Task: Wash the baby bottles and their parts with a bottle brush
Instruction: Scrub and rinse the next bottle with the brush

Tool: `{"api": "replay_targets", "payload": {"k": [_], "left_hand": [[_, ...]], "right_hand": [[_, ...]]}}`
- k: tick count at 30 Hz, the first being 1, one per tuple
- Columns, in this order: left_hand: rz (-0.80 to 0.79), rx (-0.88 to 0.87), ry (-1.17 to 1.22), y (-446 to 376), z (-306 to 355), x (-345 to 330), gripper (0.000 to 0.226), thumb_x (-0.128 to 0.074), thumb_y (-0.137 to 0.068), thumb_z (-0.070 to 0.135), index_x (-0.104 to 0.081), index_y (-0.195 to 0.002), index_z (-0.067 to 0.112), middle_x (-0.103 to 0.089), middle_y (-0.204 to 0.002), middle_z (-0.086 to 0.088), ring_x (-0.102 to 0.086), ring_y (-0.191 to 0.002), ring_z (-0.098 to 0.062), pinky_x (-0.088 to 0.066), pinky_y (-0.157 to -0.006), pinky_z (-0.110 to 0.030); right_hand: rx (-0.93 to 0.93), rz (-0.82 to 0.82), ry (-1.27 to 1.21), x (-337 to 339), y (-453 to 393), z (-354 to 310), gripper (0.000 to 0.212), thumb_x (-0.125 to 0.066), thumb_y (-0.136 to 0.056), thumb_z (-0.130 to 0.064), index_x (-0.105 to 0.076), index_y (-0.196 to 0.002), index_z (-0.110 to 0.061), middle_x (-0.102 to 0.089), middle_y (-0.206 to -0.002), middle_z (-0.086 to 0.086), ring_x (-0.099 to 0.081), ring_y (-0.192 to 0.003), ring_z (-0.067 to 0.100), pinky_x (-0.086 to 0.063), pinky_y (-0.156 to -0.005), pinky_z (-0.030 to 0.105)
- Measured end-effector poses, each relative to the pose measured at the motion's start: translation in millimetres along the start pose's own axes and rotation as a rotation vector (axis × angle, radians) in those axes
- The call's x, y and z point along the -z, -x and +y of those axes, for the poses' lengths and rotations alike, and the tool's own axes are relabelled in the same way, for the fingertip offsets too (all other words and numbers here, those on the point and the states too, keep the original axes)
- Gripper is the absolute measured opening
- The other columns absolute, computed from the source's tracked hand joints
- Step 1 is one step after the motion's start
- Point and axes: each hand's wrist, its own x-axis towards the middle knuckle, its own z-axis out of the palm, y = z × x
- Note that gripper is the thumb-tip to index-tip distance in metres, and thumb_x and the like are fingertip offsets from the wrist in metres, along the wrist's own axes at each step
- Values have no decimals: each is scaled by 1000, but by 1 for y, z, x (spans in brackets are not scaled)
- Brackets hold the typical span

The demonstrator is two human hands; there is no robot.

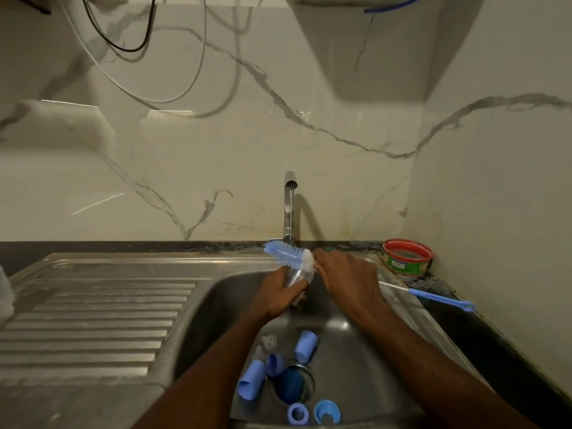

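Head view: over a steel sink (pixel 216 292) by marble wall (pixel 216 168), hands grip bottle (pixel 295 278) and brush (pixel 288 253).

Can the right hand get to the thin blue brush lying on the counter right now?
Probably not without letting go first. The right hand is gripping the bottle brush at the clear bottle. The thin blue brush lies just to its right on the counter edge, with nothing lying between them.
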Motion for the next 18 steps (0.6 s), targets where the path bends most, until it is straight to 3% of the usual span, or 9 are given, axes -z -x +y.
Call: {"api": "replay_targets", "payload": {"k": [3, 6, 8, 9, 11, 13, 15, 18], "left_hand": [[58, -22, 21, 0, -1, 6, 47, -62, -99, 27, -48, -140, 10, -62, -121, -3, -64, -104, -16, -57, -90, -34], [167, 45, -22, -9, -4, 13, 43, -63, -98, 30, -53, -133, 7, -64, -121, -17, -66, -107, -32, -55, -94, -52], [171, 38, -81, -11, -6, 14, 40, -64, -98, 33, -56, -128, 8, -67, -116, -20, -67, -104, -37, -55, -93, -56], [138, -20, -117, -10, -6, 13, 39, -64, -97, 34, -57, -128, 12, -68, -117, -15, -67, -105, -31, -55, -95, -53], [8, -189, -263, -7, -6, 10, 35, -66, -94, 42, -55, -124, 28, -64, -114, 8, -63, -103, -4, -53, -92, -32], [-65, -270, -418, -4, -3, 7, 41, -66, -88, 51, -50, -122, 37, -58, -111, 18, -55, -95, 8, -43, -86, -18], [-28, -285, -436, -5, -2, 7, 46, -69, -89, 47, -51, -128, 30, -61, -121, 9, -56, -102, 2, -45, -91, -24], [110, -207, -396, -8, -7, 14, 46, -68, -94, 39, -53, -133, 18, -61, -128, -2, -59, -114, -14, -49, -102, -39]], "right_hand": [[17, 11, 36, -1, 1, 5, 20, -58, -97, -37, -49, -115, -36, -66, -104, -5, -65, -86, 19, -39, -60, 31], [0, 23, 29, -4, 5, 9, 17, -53, -100, -38, -53, -117, -37, -67, -106, -7, -65, -88, 15, -41, -63, 30], [-12, 33, 36, -7, 5, 9, 18, -53, -101, -37, -54, -119, -37, -67, -106, -8, -65, -87, 14, -36, -63, 28], [-20, 37, 29, -8, 4, 8, 16, -53, -101, -35, -54, -117, -35, -67, -104, -7, -65, -85, 15, -37, -62, 29], [-30, 28, 19, -8, 1, 2, 9, -48, -102, -33, -53, -110, -31, -67, -100, -4, -64, -81, 19, -40, -61, 32], [-32, -3, 32, -7, -4, -4, 11, -48, -102, -33, -53, -112, -28, -66, -104, 0, -65, -83, 22, -47, -63, 37], [-60, -38, 26, -4, -6, -4, 22, -56, -100, -36, -55, -120, -27, -65, -112, 0, -66, -92, 21, -52, -72, 36], [-53, -19, 32, -1, -2, 4, 23, -54, -99, -40, -57, -120, -30, -67, -109, -3, -65, -90, 18, -48, -69, 32]]}}
